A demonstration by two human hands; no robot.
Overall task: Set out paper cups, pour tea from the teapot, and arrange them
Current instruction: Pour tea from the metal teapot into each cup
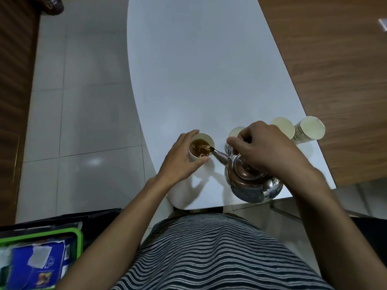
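A steel teapot [252, 185] is tilted to the left over the white table [205, 70], and my right hand [266, 147] grips its handle from above. Brown tea runs from the spout into a paper cup [202, 148] that holds frothy tea. My left hand [180, 160] wraps around that cup's left side and steadies it on the table. Three more paper cups stand behind the pot: one [235, 131] partly hidden by my right hand, another [283, 126] to its right, and a printed one [310, 129] at the far right. They look empty.
The table's curved left edge drops to a grey tiled floor [83, 101]. A wooden surface [335, 70] adjoins the table on the right. A green-rimmed tray [77, 237] with a blue packet sits at lower left. My striped shirt fills the bottom.
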